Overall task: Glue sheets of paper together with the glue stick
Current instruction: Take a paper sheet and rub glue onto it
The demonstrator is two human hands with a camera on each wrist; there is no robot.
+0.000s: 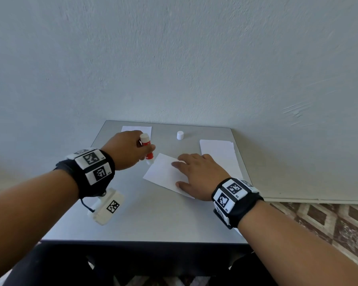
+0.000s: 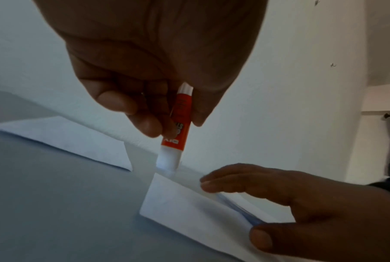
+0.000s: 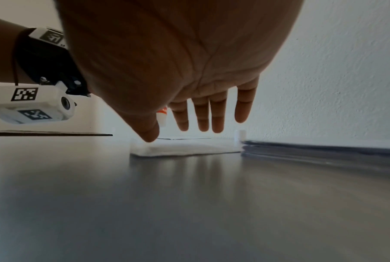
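Note:
A small white sheet of paper (image 1: 163,172) lies tilted in the middle of the grey table (image 1: 132,219). My left hand (image 1: 130,149) grips a red and white glue stick (image 1: 147,148), uncapped end down. Its tip meets the sheet's far left corner in the left wrist view, glue stick (image 2: 178,124) over sheet (image 2: 189,205). My right hand (image 1: 196,172) rests flat on the sheet's right part, fingers straight (image 3: 211,115), thumb at the near edge. The sheet (image 3: 184,148) shows under that hand in the right wrist view.
The white cap (image 1: 180,135) stands upright at the back of the table. A paper stack (image 1: 219,155) lies at the right edge, another white sheet (image 1: 132,129) at the back left behind my left hand. A wall runs right behind the table.

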